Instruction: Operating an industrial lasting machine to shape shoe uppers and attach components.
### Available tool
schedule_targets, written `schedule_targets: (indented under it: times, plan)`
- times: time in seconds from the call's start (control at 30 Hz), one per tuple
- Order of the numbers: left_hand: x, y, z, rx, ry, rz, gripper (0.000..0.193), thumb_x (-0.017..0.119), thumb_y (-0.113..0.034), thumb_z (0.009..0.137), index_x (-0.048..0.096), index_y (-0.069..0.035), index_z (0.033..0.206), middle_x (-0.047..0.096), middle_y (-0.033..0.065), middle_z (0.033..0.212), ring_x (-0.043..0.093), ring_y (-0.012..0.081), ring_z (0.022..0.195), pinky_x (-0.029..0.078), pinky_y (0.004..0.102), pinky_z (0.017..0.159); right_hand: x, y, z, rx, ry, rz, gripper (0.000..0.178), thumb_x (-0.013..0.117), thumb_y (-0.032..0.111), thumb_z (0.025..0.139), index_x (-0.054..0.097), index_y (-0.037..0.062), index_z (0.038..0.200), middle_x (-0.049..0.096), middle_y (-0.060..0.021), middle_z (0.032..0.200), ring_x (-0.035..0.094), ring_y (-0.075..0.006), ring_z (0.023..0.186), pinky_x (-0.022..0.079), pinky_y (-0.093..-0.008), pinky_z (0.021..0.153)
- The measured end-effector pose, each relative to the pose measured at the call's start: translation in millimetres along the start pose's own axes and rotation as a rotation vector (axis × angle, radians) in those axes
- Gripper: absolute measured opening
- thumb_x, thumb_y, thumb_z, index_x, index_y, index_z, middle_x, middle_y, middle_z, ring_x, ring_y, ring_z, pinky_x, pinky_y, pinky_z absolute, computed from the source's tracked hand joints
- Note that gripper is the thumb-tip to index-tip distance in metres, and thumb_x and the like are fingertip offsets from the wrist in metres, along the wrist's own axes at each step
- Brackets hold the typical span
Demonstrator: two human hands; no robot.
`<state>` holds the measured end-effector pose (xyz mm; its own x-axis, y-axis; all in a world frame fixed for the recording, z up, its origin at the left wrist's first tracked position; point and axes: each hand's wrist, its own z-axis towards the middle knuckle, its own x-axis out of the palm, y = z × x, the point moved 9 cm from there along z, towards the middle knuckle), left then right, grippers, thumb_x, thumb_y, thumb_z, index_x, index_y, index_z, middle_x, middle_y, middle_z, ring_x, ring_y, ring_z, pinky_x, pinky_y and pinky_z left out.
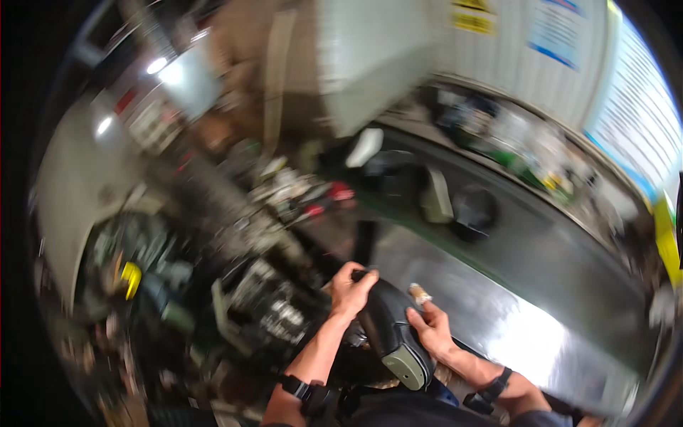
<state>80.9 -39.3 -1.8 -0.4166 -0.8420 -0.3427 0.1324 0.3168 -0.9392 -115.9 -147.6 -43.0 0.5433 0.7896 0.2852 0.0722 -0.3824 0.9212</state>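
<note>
A black boot-like piece (388,320) with a grey-green sole end (407,366) is tilted in front of my body, between both hands. My left hand (352,290) grips its far upper edge, the thumb lying over the rim. My right hand (432,329) is against its right side, thumb pressed on the black surface; the other fingers are partly hidden. A tan wrap (420,292) covers a fingertip of that hand. Motion blur hides finer detail.
A dark conveyor belt (555,249) with a shiny metal edge (491,306) runs along the right. Similar black pieces (475,211) with pale soles (436,196) lie on it. Blurred clutter (277,306) fills the left, beside a yellow object (131,280). A pale cabinet (377,57) stands ahead.
</note>
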Motion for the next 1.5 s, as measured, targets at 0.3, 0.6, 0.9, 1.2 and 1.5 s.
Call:
schedule_targets:
  times: [0.3,0.6,0.9,1.2,1.5]
  plan:
    - [-351,46,-81,-0.101,-0.749,-0.326,0.046,0.076,-0.034,0.083,0.056,-0.005,0.113,0.065,0.0166,0.098,0.063,0.0284,0.094,0.047,0.0395,0.086,293,-14,-6,0.039,0.382,0.067,0.038,0.063,0.012,0.099,0.054,-0.0047,0.132,0.069,-0.0063,0.103,0.061,-0.0092,0.086,0.049,-0.0233,0.08]
    - [-551,127,-139,0.042,-1.202,0.146,0.098,0.085,-0.011,0.071,0.03,-0.011,0.153,0.047,0.0226,0.132,0.05,0.0388,0.12,0.04,0.0503,0.104,470,-34,-28,0.148,0.446,0.239,0.047,0.064,0.01,0.097,0.047,0.0003,0.14,0.064,-0.0117,0.123,0.064,-0.0195,0.103,0.053,-0.0324,0.088]
    - [-552,178,-224,-0.148,-0.573,0.025,0.074,0.079,-0.014,0.077,0.048,-0.002,0.143,0.054,0.0147,0.135,0.053,0.0285,0.127,0.041,0.0378,0.108,571,-73,-16,0.288,0.503,0.29,0.05,0.072,0.02,0.094,0.051,0.0047,0.136,0.067,-0.0084,0.109,0.064,-0.0152,0.094,0.055,-0.0312,0.077]
    - [-547,178,-173,-0.307,-0.782,-1.308,0.033,0.063,-0.029,0.098,0.066,-0.002,0.118,0.07,0.0101,0.108,0.068,0.0216,0.09,0.055,0.0369,0.078,635,-136,18,0.303,0.477,0.354,0.052,0.07,0.017,0.093,0.048,0.0061,0.139,0.056,-0.0066,0.123,0.053,-0.0175,0.112,0.049,-0.0328,0.093]
    - [-550,174,-141,-0.288,-0.675,-1.513,0.036,0.054,-0.033,0.101,0.066,-0.005,0.121,0.069,0.0094,0.12,0.064,0.0259,0.106,0.051,0.0394,0.095,640,-147,48,0.305,0.391,0.068,0.061,0.068,0.022,0.095,0.041,-0.002,0.145,0.019,-0.0138,0.16,0.033,-0.0244,0.14,0.034,-0.0375,0.114]
